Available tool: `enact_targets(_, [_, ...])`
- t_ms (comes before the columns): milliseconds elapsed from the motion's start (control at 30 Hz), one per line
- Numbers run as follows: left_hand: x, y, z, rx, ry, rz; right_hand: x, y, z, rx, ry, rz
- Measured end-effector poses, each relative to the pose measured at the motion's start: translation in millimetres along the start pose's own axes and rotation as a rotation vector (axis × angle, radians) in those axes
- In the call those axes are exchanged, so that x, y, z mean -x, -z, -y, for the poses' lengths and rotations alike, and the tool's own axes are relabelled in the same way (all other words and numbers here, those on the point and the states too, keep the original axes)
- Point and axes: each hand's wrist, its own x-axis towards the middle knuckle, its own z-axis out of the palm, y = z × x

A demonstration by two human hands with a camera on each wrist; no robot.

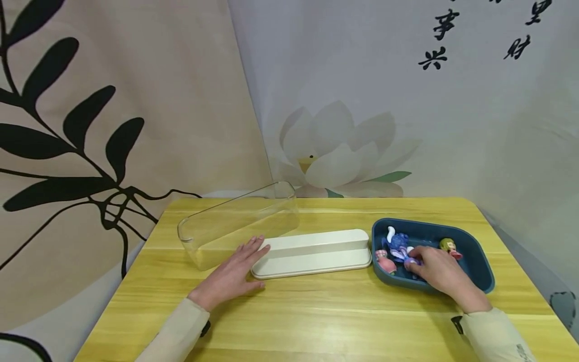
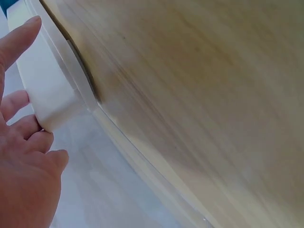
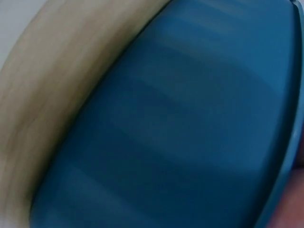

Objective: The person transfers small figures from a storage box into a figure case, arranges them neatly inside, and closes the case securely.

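Note:
My left hand lies with fingers extended at the left end of a long cream-white lid. In the left wrist view, fingertips touch the end of that lid. My right hand reaches into a dark blue tray, thumb and fingertips pinching a light purple and white toy figurine. Around it in the tray are a dark blue figurine, a pink figurine and an olive-and-red figurine. The right wrist view shows mostly the tray's blue outer wall.
A clear, long, open-topped container stands behind the left hand, near the lid. Everything sits on a wooden table. Behind its back edge hangs a printed cloth backdrop.

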Motion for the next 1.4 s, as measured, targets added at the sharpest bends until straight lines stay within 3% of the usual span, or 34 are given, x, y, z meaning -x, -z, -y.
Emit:
enact_targets(333, [-1.6, -0.8, 0.3, -0.061, -0.033, -0.014, 7.4, 3.9, -0.8, -0.024, 0.001, -0.057])
enact_targets(600, [0.3, 1.9, -0.6, -0.029, -0.019, -0.019, 11.4, 9.9, 1.3, -0.029, 0.005, -0.15])
enact_targets(1067, [-0.1, 1.3, -0.4, -0.023, -0.018, -0.014, 24.7, 17.8, 11.0, -0.124, 0.001, -0.206])
enact_targets(1400, [0.0, 1.5, -0.5, -0.017, -0.018, -0.022, 26.8, 18.3, 27.3, -0.174, 0.097, -0.354])
